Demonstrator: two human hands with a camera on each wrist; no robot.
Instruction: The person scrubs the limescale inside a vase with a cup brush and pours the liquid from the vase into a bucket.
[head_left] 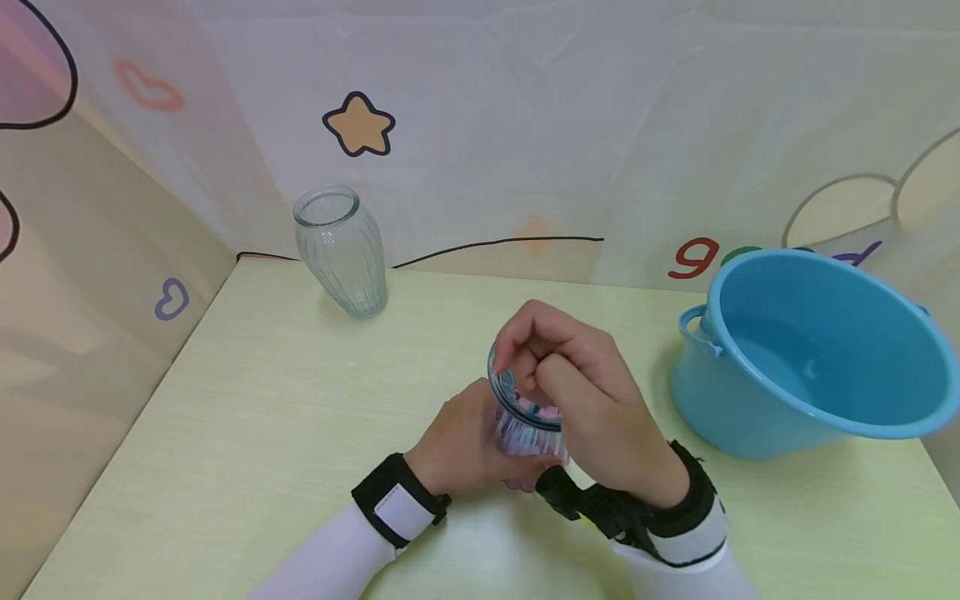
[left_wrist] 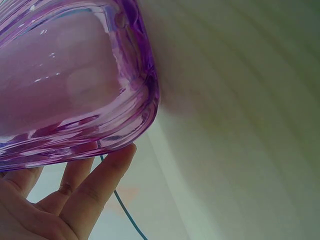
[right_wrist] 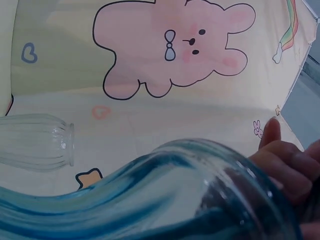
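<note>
My left hand (head_left: 468,437) grips the side of a ribbed glass vase (head_left: 525,432), its thumb across the front. The glass is blue near the mouth and purple at the base. In the left wrist view the thick purple base (left_wrist: 75,90) fills the upper left, the left fingers (left_wrist: 95,195) against it. Over the vase's mouth, my right hand (head_left: 592,392) has curled fingers, with the index fingertip right at the rim. In the right wrist view, right fingers (right_wrist: 285,162) show beyond the blue glass (right_wrist: 165,185); I cannot tell whether they pinch something.
A clear ribbed vase (head_left: 341,254) stands at the back left of the pale table (head_left: 247,417). To the right is a large light blue bucket (head_left: 750,408) with a side handle. Behind the table hangs a printed cloth backdrop (head_left: 480,125).
</note>
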